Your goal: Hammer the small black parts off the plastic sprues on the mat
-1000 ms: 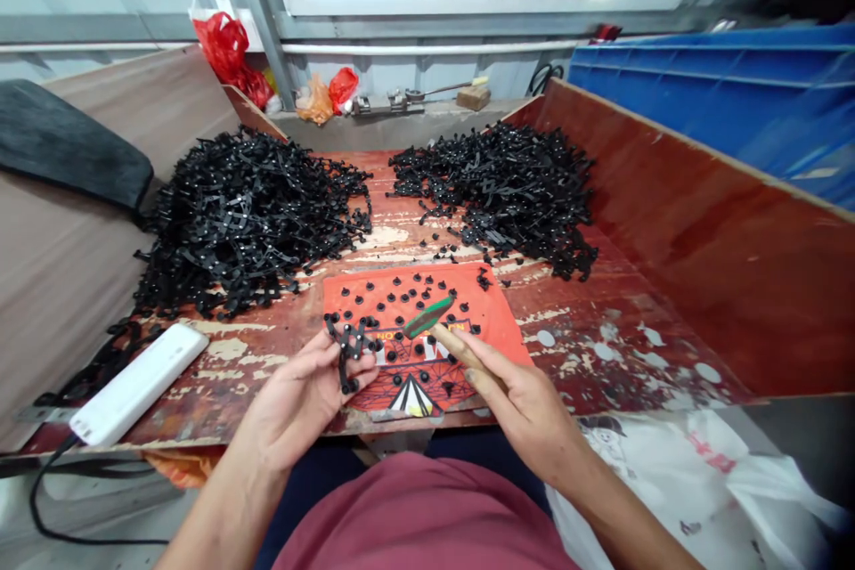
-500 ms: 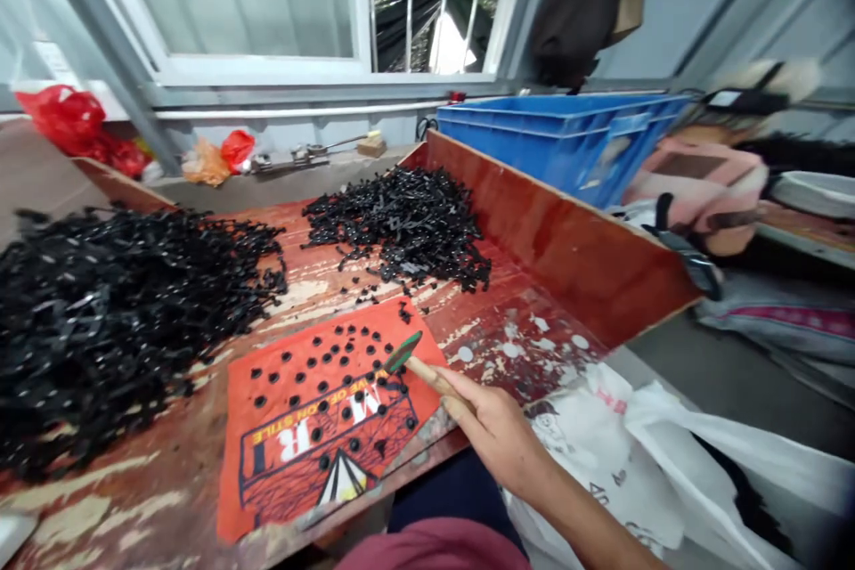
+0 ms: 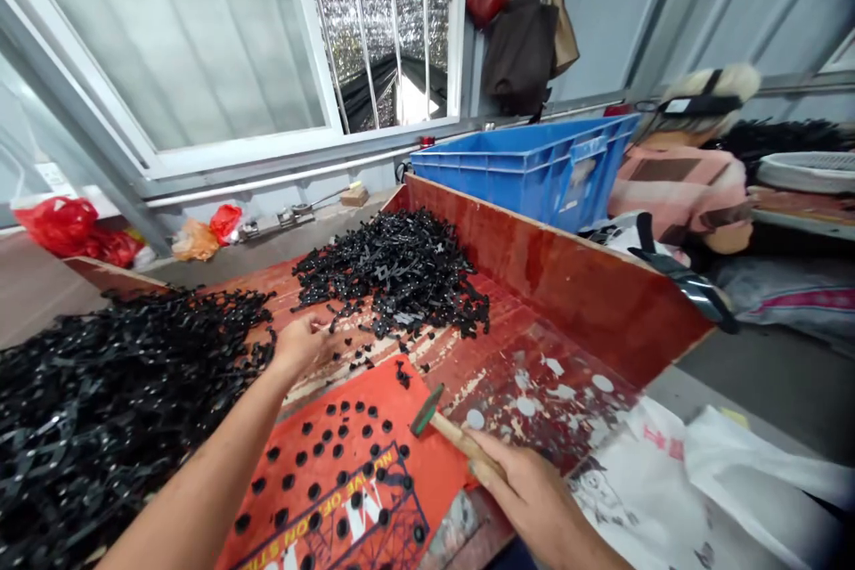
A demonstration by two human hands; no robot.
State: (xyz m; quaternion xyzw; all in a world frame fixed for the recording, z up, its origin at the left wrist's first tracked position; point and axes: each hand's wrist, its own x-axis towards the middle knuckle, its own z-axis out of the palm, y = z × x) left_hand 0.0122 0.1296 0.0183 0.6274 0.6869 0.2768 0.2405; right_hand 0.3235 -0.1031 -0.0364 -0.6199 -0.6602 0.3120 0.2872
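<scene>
My right hand (image 3: 534, 494) is closed around the wooden handle of a small hammer (image 3: 460, 441) with a green head. The hammer head is over the right edge of an orange printed cloth (image 3: 374, 508), on which many small black round pieces stand apart from one another. My left hand (image 3: 304, 343) reaches out past the cloth to the near left edge of a far pile of black strap-like parts (image 3: 401, 272). Its fingers are curled together, and what they hold, if anything, cannot be made out. A larger pile of similar black parts (image 3: 134, 392) lies left of my left forearm.
A red wooden board (image 3: 554, 272) walls the bench on the right, with a blue crate (image 3: 508, 174) behind it. Another person (image 3: 681, 187) sits beyond at the right. White plastic bags (image 3: 641, 481) lie at the near right. Red bags (image 3: 73, 227) are at the back left.
My view has swung right and tilted up. My left hand, holding black linked parts over the cloth earlier, has moved forward to the far pile. My right hand keeps its hold on the hammer.
</scene>
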